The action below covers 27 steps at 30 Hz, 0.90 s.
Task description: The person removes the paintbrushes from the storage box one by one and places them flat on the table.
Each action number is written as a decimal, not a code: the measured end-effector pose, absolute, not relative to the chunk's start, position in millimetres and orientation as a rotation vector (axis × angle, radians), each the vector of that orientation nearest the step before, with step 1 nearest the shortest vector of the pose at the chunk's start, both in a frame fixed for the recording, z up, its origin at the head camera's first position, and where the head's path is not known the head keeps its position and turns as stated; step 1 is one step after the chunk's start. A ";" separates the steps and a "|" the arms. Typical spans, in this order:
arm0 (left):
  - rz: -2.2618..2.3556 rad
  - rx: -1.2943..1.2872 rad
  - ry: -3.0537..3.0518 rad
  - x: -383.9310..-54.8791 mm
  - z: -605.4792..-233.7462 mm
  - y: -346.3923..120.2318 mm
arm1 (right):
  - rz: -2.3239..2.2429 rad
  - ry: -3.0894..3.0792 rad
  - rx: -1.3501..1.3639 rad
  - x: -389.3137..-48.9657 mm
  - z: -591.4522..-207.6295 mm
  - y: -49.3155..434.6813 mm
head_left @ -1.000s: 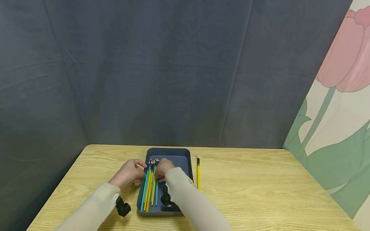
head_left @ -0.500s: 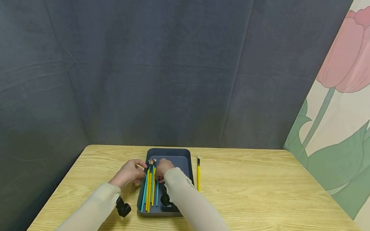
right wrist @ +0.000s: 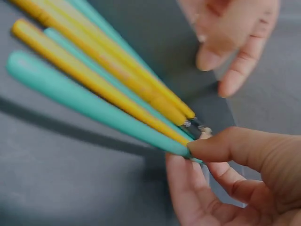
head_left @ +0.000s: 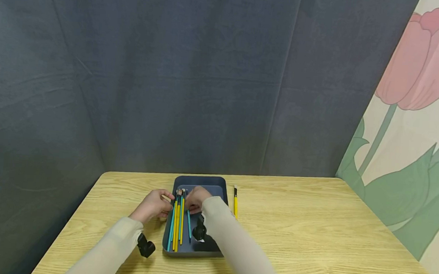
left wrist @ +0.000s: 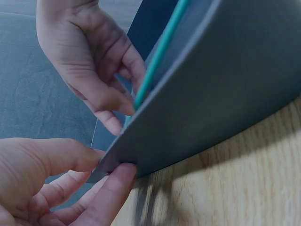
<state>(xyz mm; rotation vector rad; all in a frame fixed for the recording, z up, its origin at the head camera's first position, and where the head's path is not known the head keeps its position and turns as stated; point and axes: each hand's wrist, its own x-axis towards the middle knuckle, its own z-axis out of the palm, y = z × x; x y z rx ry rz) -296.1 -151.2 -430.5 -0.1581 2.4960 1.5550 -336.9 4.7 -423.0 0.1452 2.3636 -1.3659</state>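
Note:
In the head view, a dark grey tray (head_left: 216,180) holds several teal and yellow paintbrushes along its left side, bristles toward the far end. My right hand (head_left: 197,198) reaches inside it and pinches a teal paintbrush (head_left: 189,226) between thumb and fingers near the bristle end, which the fingers hide. That brush (right wrist: 94,106) slants slightly away from the other brushes. At the tray's left wall, my left hand (head_left: 155,204) holds the edge; the left wrist view shows the thumb at the rim and a finger (left wrist: 120,181) against the outer wall.
A yellow paintbrush (head_left: 235,202) lies on the wooden table (head_left: 312,237) just right of the tray, partly behind the right sleeve. Grey cloth (head_left: 192,88) hangs behind the table, and a wall with painted tulips (head_left: 406,137) stands at the right.
My right hand has shifted slightly right, and the near end of its teal paintbrush has swung right, away from the others. My left hand has stayed at the tray's edge.

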 end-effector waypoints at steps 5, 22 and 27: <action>1.562 -0.142 2.495 -295.1 -429.8 -150.3 | -1.494 2.253 0.089 -338.7 -411.1 16.2; 1.585 -0.137 2.498 -294.3 -431.1 -146.6 | -1.668 2.064 -0.107 -346.4 -371.0 79.6; 1.570 -0.149 2.511 -294.3 -432.6 -146.9 | -1.748 2.009 -0.189 -345.4 -367.4 101.7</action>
